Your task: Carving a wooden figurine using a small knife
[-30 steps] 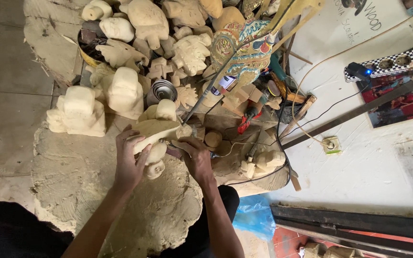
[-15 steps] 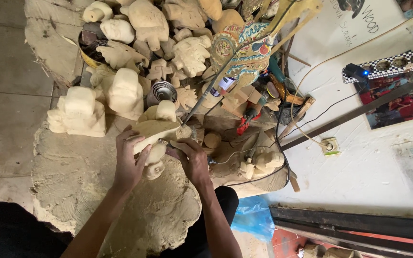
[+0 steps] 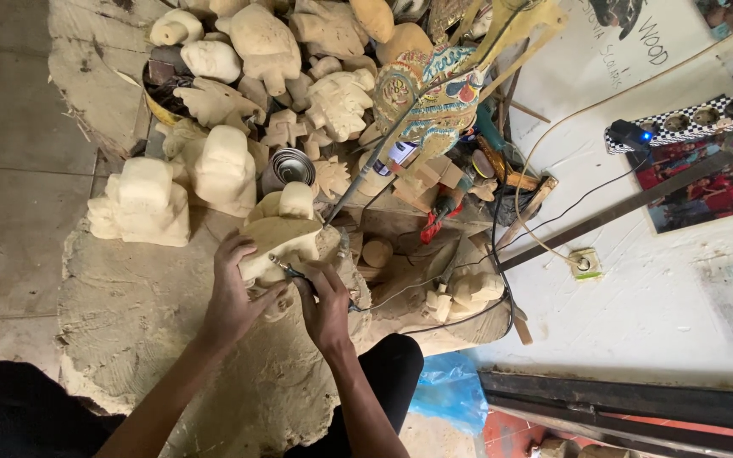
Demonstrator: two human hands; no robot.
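A pale unpainted wood carving (image 3: 280, 240) is held low over a sawdust-covered mat, just in front of a pile of similar pale carved figures. Its top is rounded and smooth, with a blocky knob behind; the lower part is hidden by fingers. It is gripped from the left side by the left hand (image 3: 232, 298). A thin metal carving tool (image 3: 285, 267) is pressed against its front face by the right hand (image 3: 326, 307).
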